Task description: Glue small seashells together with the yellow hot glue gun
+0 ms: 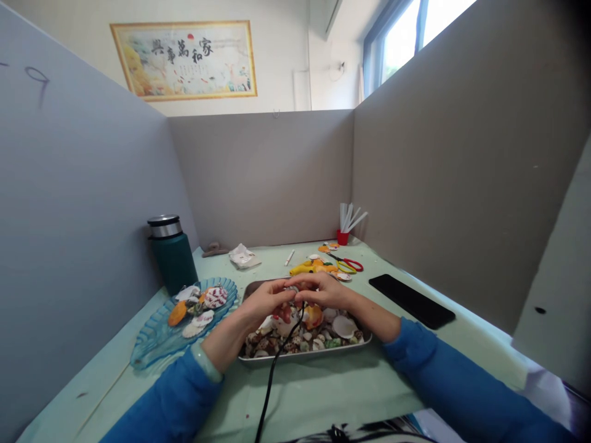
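My left hand (266, 303) and my right hand (325, 291) meet above a metal tray (305, 358) full of seashells (318, 335). Between their fingertips they pinch a small grey piece (293, 289) that looks like a shell. Fingers cover most of it. A black cable (272, 372) runs in front of the tray up to the fingers, and I cannot tell whether it touches them. Just beyond the hands lies a yellow glue gun (302, 269), beside orange and white shells (344, 277).
On the left stand a blue shell-shaped plate (152, 344) with several shells and a green bottle (173, 261). Scissors (353, 265), a red cup (342, 237) of white sticks and crumpled tissue (243, 255) lie farther back. A black phone-like slab (412, 300) is right. Grey partitions (263, 178) enclose the table.
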The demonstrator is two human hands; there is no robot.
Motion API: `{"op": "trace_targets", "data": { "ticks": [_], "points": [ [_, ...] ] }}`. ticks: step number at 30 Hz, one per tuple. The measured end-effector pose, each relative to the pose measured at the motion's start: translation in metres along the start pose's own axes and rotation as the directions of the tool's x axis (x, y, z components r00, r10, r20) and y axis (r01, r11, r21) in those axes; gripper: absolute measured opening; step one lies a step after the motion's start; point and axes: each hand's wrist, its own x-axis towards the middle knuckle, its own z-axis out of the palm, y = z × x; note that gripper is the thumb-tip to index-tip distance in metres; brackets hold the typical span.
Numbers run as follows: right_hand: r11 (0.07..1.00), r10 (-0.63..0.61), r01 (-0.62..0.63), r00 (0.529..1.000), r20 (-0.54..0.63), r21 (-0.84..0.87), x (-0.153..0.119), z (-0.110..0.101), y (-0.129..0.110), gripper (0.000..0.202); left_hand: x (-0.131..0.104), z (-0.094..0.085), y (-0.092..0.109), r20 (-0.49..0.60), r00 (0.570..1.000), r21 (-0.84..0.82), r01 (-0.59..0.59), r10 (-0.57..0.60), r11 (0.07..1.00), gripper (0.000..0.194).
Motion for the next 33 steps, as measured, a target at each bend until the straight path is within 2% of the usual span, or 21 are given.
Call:
{"op": "trace_targets", "data": {
  "ticks": [14,23,33],
  "points": [
    [0.998,0.003,-0.004,1.000,-0.022,-0.058,0.0014,-0.0001,-0.0011,0.042,-0.0001,-0.0001,0.0010,-0.007,1.000,0.021,-0.008,0.008,1.000,0.033],
    [1.000,0.000,0.000,1.000,-0.008,-0.010,0.0013,0.0003,0.0007,0.041,-0.0001,0.0002,0.0015,-0.015,1.000,0.025,0.003,-0.003,1.000,0.039],
    [1.000,0.003,-0.003,1.000,0.001,-0.005,0.0010,0.0001,-0.0032,0.042,0.0020,-0.0033,-0.0044,0.015,1.000,0.047,-0.023,0.022,0.999,0.038]
  ]
}}
